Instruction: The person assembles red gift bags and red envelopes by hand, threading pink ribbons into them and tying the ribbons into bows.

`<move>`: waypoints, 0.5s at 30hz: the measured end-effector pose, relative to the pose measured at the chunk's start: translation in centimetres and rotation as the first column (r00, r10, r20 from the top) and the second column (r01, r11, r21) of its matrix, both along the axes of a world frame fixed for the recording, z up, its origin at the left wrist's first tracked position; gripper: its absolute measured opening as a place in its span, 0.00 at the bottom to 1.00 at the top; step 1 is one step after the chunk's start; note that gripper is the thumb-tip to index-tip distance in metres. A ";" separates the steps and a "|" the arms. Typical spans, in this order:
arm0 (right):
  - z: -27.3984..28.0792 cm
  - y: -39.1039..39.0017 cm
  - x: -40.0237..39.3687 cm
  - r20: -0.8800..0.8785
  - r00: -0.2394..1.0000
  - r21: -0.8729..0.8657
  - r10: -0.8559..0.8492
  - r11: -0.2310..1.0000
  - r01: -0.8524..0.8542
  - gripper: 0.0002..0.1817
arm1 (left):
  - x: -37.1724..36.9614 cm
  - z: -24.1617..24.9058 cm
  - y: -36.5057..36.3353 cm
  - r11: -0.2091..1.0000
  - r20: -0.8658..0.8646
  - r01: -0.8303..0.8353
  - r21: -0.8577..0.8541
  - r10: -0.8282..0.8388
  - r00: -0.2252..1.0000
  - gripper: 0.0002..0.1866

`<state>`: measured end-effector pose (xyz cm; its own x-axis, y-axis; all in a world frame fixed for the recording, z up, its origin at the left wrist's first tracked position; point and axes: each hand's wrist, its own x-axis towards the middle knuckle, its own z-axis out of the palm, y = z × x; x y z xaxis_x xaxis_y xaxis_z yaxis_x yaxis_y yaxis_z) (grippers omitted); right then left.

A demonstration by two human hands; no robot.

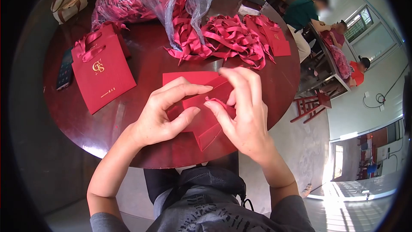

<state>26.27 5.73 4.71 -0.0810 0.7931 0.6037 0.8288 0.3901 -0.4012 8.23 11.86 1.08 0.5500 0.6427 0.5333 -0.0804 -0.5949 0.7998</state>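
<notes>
A red paper bag point(201, 114) lies at the table's near edge, between my hands. My left hand point(161, 111) is beside its left part, thumb and index finger apart in a curved shape with nothing visible between them. Above the bag's right part, my right hand point(245, 118) is closed, with a short piece of red ribbon point(224, 104) between thumb and fingers. Some of the right fingers are blurred and hide part of the bag. Another flat red piece point(184, 77) shows behind the bag.
Red gift bags with ribbon handles point(105, 75) lie left, beside a phone point(65, 71). Behind are a clear plastic sack point(141, 0) of red ribbons, a loose ribbon heap point(234, 36) and more bags point(274, 38). Other people work at a table point(332, 60) far right, near a red stool point(309, 107).
</notes>
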 end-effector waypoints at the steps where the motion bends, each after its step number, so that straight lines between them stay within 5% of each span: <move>1: -0.6 0.2 0.8 0.014 0.995 -0.050 0.095 0.994 -0.094 0.22 | 0.0 0.2 -0.1 1.000 -0.003 0.005 -0.003 -0.005 1.000 0.19; 10: -1.0 -0.7 1.2 -0.034 0.982 0.031 0.188 0.982 -0.187 0.18 | -0.3 3.8 0.7 1.000 -0.193 0.031 0.001 -0.031 0.981 0.08; 15: -0.9 -1.0 1.1 -0.005 0.984 0.057 0.176 0.983 -0.175 0.18 | -0.1 7.2 3.0 0.956 -0.497 0.284 -0.079 -0.284 0.820 0.10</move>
<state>27.34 4.69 3.80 -0.2099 0.7317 0.6486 0.7416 0.5514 -0.3821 8.08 14.89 8.25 0.8986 0.4170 0.1368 0.1631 -0.6068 0.7779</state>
